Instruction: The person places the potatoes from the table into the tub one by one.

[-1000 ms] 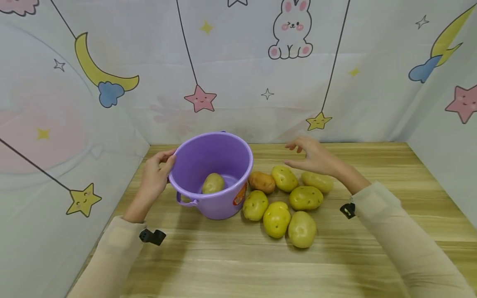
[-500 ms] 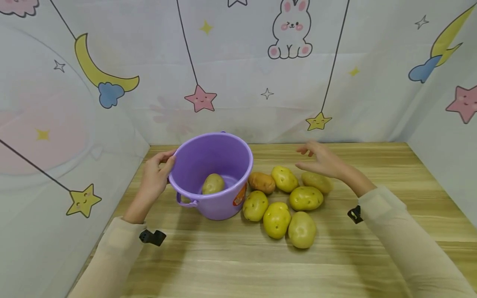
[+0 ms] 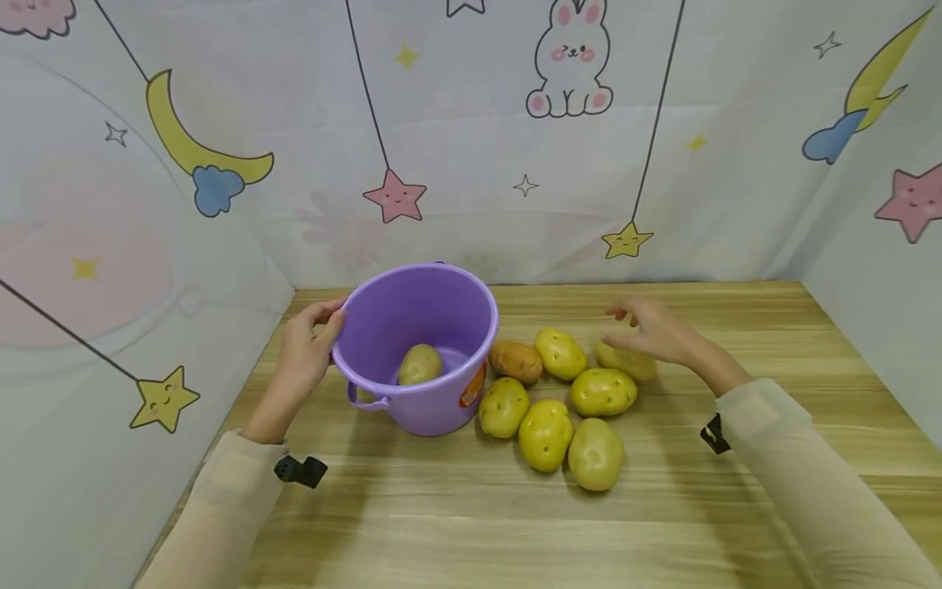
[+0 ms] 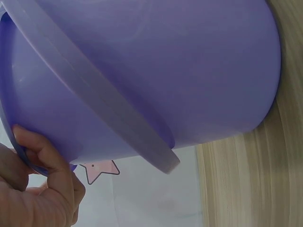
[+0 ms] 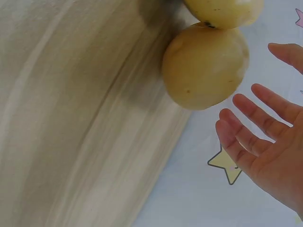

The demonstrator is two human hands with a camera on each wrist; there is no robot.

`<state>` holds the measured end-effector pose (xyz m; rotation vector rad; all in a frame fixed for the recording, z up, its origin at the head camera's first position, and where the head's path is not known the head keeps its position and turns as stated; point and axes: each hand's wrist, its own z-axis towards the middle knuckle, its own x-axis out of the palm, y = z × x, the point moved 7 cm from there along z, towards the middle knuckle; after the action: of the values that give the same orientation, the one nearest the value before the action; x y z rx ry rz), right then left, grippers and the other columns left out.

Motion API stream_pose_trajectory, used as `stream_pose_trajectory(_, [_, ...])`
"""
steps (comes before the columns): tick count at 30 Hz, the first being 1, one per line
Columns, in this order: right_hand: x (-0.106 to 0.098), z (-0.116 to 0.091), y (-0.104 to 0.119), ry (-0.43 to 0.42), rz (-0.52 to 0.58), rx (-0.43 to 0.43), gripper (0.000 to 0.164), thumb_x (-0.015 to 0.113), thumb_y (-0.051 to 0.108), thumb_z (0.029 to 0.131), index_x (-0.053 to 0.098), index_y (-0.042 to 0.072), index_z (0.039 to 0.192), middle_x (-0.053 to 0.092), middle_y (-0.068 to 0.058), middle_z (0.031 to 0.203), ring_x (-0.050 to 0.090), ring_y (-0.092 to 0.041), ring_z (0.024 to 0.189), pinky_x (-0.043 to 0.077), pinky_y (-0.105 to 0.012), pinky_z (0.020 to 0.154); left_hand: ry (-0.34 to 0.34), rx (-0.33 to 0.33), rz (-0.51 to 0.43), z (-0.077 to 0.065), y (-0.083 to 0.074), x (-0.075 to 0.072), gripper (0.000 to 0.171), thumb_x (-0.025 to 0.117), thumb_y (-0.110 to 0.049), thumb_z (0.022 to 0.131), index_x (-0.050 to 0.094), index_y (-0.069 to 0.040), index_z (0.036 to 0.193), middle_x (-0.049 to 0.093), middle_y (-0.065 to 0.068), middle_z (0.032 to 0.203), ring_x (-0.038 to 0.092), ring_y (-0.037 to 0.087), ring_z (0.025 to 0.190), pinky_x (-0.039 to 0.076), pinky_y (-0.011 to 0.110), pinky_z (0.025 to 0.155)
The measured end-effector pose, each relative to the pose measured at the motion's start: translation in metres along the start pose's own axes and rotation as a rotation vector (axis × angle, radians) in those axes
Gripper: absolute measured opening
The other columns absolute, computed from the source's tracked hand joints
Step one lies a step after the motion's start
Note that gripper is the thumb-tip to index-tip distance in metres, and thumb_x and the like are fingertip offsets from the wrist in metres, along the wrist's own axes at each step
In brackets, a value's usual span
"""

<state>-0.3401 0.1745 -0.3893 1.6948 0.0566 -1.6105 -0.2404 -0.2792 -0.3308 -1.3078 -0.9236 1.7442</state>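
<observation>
My left hand (image 3: 304,348) grips the rim of a purple bucket (image 3: 434,409) on its left side, thumb and fingers on either side of the wall in the left wrist view. The bucket leans a little, and one potato (image 3: 421,364) lies inside it. With fingers spread and nothing in it, my right hand (image 3: 655,330) hovers just above the rearmost right potato (image 3: 631,363), partly covering it in the head view. In the right wrist view a round potato (image 5: 204,68) is close to the fingertips of that hand but apart from them.
Right of the bucket lie several more potatoes, among them a browner potato (image 3: 517,361) beside the bucket wall and a pale potato (image 3: 596,455) at the front. They rest on a wood-grain table (image 3: 441,532). A printed white curtain (image 3: 471,123) closes off the back and sides.
My right hand has moved to the right and lower, from behind the middle potatoes to over the rear right one. The left hand and bucket have stayed in place.
</observation>
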Motion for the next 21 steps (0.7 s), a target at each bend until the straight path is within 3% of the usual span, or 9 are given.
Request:
stream_pose_trajectory(14, [0.015, -0.003, -0.015, 0.022, -0.043, 0.006, 0.056, 0.074, 0.034, 0.089, 0.062, -0.009, 0.122, 0.065, -0.024, 0.107, 0.063, -0.029, 0.085, 0.059, -0.046, 0.074, 0.012, -0.008, -0.015, 0.007, 0.007, -0.001, 0.045, 0.049, -0.02, 0.106, 0.05, 0.01, 0.139, 0.053, 0.03, 0.118, 0.066, 0.01, 0.065, 0.064, 0.026, 0.059])
stream_pose_trajectory(21, [0.022, -0.004, -0.02, 0.055, -0.012, 0.045, 0.057, 0.071, 0.037, 0.09, 0.06, -0.008, 0.124, 0.063, -0.023, 0.11, 0.061, -0.034, 0.096, 0.057, -0.05, 0.082, 0.018, 0.008, -0.011, 0.01, 0.007, -0.002, 0.044, 0.049, -0.02, 0.106, 0.05, 0.01, 0.138, 0.053, 0.03, 0.117, 0.066, 0.01, 0.064, 0.062, 0.021, 0.057])
